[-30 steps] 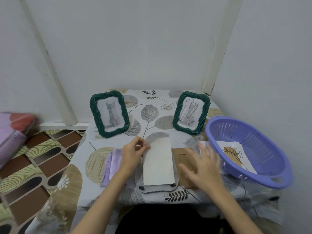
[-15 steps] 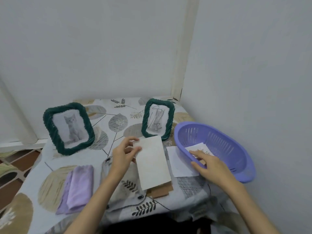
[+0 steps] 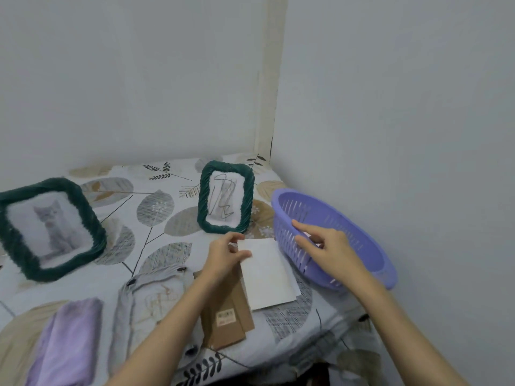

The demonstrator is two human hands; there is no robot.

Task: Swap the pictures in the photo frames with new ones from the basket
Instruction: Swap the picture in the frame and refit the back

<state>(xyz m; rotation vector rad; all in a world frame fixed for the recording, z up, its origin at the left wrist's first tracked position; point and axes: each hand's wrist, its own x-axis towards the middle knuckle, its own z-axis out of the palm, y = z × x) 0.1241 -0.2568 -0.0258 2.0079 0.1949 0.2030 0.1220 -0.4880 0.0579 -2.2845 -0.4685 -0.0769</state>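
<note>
While the left hand [image 3: 223, 253] pinches a white sheet [image 3: 266, 277], right hand [image 3: 324, 246] grip loosely open over the basket [image 3: 362, 246].

Basket [image 3: 359, 238]: slotted glossy plastic. Frames [image 3: 225, 196]: rough twisted weave. Sheet [image 3: 267, 277]: matt paper. Backing board [image 3: 227, 310]: matt cardboard. Folded cloth [image 3: 67, 344], lower left: soft fabric.

Open tablecloth [image 3: 156, 268] between green frames [image 3: 225, 197], basket [image 3: 362, 246] against right wall.
</note>
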